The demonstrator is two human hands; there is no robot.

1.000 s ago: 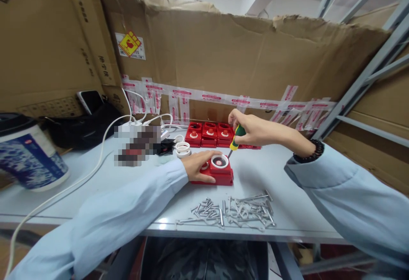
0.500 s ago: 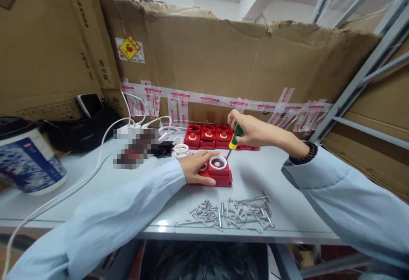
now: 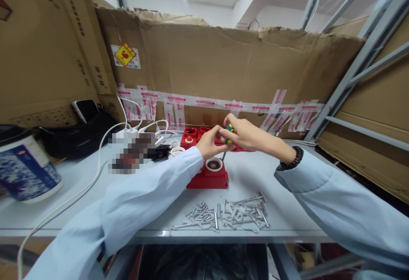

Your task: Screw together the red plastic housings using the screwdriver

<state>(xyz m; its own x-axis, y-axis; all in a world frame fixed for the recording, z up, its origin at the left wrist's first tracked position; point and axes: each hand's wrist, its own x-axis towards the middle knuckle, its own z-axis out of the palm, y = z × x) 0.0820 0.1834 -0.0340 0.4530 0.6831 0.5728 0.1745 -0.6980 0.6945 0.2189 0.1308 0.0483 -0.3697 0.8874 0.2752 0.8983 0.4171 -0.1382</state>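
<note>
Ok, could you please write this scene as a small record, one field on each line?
Right hand: holds a green-and-yellow screwdriver, shaft pointing down
Left hand: at the screwdriver handle, beside the right hand; whether it grips is unclear
Below the hands: red housing with a white ring on top
Screwdriver tip: hidden, contact cannot be told
Nearest table edge: loose metal fasteners
Behind the hands: more red housings, partly covered
Far left: cup with black lid

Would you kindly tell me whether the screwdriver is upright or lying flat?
Near upright, leaning slightly: its handle sits up in the right hand and its shaft points down by the red box.
</note>
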